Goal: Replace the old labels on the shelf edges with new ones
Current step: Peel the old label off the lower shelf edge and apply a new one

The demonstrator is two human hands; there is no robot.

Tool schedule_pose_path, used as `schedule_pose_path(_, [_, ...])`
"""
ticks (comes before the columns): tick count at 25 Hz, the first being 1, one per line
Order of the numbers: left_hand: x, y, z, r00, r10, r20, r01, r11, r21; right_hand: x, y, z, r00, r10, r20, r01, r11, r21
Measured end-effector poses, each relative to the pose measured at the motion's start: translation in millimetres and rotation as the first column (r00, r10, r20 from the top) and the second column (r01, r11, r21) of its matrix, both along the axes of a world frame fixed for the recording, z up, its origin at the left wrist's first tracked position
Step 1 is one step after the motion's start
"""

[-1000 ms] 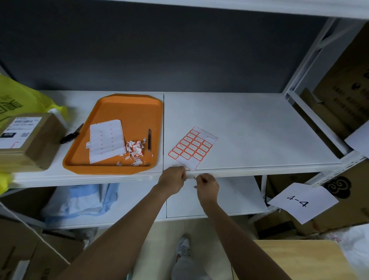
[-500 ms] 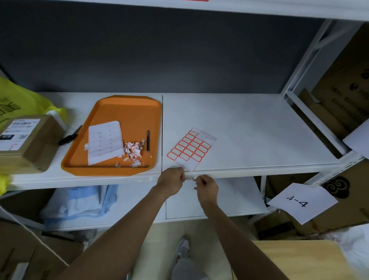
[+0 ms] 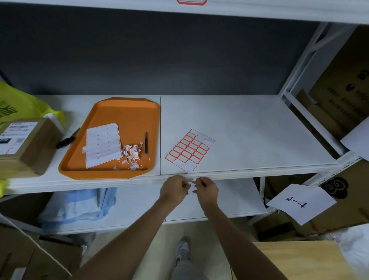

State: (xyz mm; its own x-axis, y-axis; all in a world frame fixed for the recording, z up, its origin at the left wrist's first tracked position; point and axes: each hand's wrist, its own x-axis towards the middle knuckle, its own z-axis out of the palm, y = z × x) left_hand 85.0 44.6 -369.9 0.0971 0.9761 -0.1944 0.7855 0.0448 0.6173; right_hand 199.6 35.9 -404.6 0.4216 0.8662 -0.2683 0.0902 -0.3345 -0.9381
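Observation:
My left hand (image 3: 175, 189) and my right hand (image 3: 205, 190) are close together just below the front edge of the white shelf (image 3: 259, 174). Their fingers are curled, and both pinch a small white label piece (image 3: 192, 180) between them. On the shelf just above the hands lies a sheet of new red-bordered labels (image 3: 189, 150), with some spots peeled off. Another red-bordered label (image 3: 191, 2) is stuck on the edge of the shelf above.
An orange tray (image 3: 129, 114) to the left holds a used backing sheet (image 3: 102, 144), torn label scraps (image 3: 131, 152) and a black pen (image 3: 146, 142). Further left are a black tool (image 3: 67, 139), a cardboard box (image 3: 24, 145) and a yellow bag (image 3: 18, 104). A "4-4" paper (image 3: 301, 202) hangs at the right.
Both hands have come slightly down and off the shelf edge, still together with the small label piece between them. The view has tilted up a little.

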Motion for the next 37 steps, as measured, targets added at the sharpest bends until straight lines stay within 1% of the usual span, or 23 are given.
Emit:
schedule_pose_path(1, [7.2, -5.2, -2.2, 0.991, 0.096, 0.091, -0.090, 0.994, -0.067, 1.9, -0.7, 0.5, 1.000, 0.021, 0.022, -0.021, 1.000, 0.006])
schedule_pose_path(2, [13.3, -7.6, -4.2, 0.964, 0.212, 0.159, -0.187, 0.969, -0.162, 4.5, -1.2, 0.9, 0.998, 0.045, 0.048, -0.045, 0.999, 0.006])
schedule_pose_path(3, [16.9, -8.2, -6.2, 0.906, 0.357, 0.227, -0.287, 0.913, -0.289, 7.1, -1.9, 0.8, 0.995, 0.070, 0.076, -0.071, 0.998, 0.001])
schedule_pose_path(4, [18.1, -8.0, -8.1, 0.798, 0.511, 0.319, -0.349, 0.824, -0.447, 9.3, -2.6, 0.5, 0.991, 0.094, 0.100, -0.095, 0.996, -0.003])
schedule_pose_path(5, [18.6, -7.6, -9.9, 0.646, 0.637, 0.420, -0.333, 0.730, -0.597, 11.7, -3.0, -0.1, 0.988, 0.110, 0.110, -0.110, 0.994, -0.006])
schedule_pose_path(6, [18.5, -7.0, -10.9, 0.506, 0.714, 0.485, -0.266, 0.663, -0.700, 13.9, -2.9, -0.5, 0.989, 0.110, 0.097, -0.110, 0.994, -0.009])
schedule_pose_path(7, [18.3, -6.3, -11.2, 0.410, 0.749, 0.520, -0.198, 0.630, -0.751, 16.1, -2.0, 0.1, 0.992, 0.102, 0.071, -0.102, 0.995, -0.014])
schedule_pose_path(8, [18.4, -5.3, -11.9, 0.361, 0.764, 0.535, -0.159, 0.616, -0.771, 17.9, -0.5, 0.9, 0.995, 0.094, 0.046, -0.093, 0.995, -0.020])
schedule_pose_path(9, [19.6, -4.0, -12.0, 0.336, 0.769, 0.544, -0.143, 0.613, -0.777, 19.7, 1.1, 1.7, 0.995, 0.091, 0.031, -0.091, 0.996, -0.024])
schedule_pose_path(14, [24.9, 1.0, -12.9, 0.299, 0.794, 0.529, -0.174, 0.590, -0.788, 19.8, 2.8, 2.8, 0.995, 0.091, 0.029, -0.090, 0.995, -0.029])
schedule_pose_path(18, [26.2, 1.7, -16.6, 0.319, 0.788, 0.527, -0.205, 0.600, -0.773, 16.6, 1.9, -2.6, 0.998, 0.062, 0.000, -0.062, 0.998, -0.026])
schedule_pose_path(23, [29.1, 1.6, -19.7, 0.307, 0.780, 0.545, -0.240, 0.618, -0.749, 16.9, 0.2, -5.8, 0.997, 0.078, 0.015, -0.078, 0.997, -0.004])
schedule_pose_path(26, [31.2, 2.6, -19.7, 0.310, 0.774, 0.551, -0.276, 0.628, -0.727, 18.6, 1.9, -3.9, 0.997, 0.072, -0.002, -0.072, 0.997, 0.005])
schedule_pose_path(33, [35.1, 4.3, -25.0, 0.297, 0.778, 0.554, -0.349, 0.629, -0.695, 16.5, 1.2, -8.9, 0.995, 0.076, 0.071, -0.079, 0.996, 0.034])
schedule_pose_path(37, [33.7, 4.4, -26.5, 0.293, 0.776, 0.558, -0.335, 0.630, -0.701, 13.7, 0.1, -8.8, 0.995, 0.062, 0.074, -0.064, 0.997, 0.030])
